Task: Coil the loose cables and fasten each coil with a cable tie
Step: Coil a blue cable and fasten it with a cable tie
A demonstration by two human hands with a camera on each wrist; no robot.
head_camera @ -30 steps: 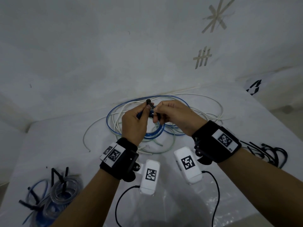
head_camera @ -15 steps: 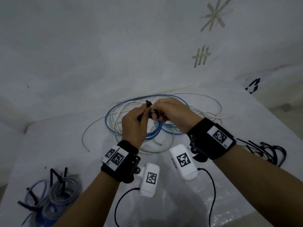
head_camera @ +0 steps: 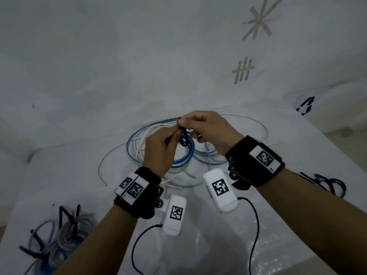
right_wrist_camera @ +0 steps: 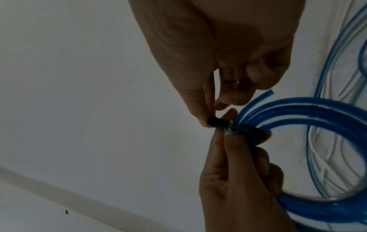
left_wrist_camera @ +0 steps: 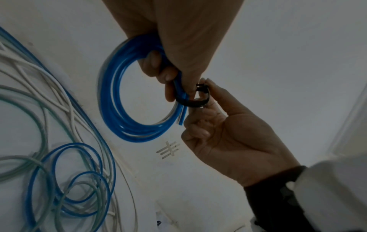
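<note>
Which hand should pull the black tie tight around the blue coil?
Probably the right hand: it already pinches the cable tie by its end. The left hand grips the blue coil, so it is busy keeping that steady.

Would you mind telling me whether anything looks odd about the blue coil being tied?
One cut end of the blue coil sticks out loose beside the black cable tie; otherwise nothing stands out.

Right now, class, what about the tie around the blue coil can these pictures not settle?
- Cable tie head: in both wrist views the right hand fingertips cover it, so locked or not is unclear.
- Head view: the left hand hides most of the blue coil.
- Its turns are too blurred to count.
</note>
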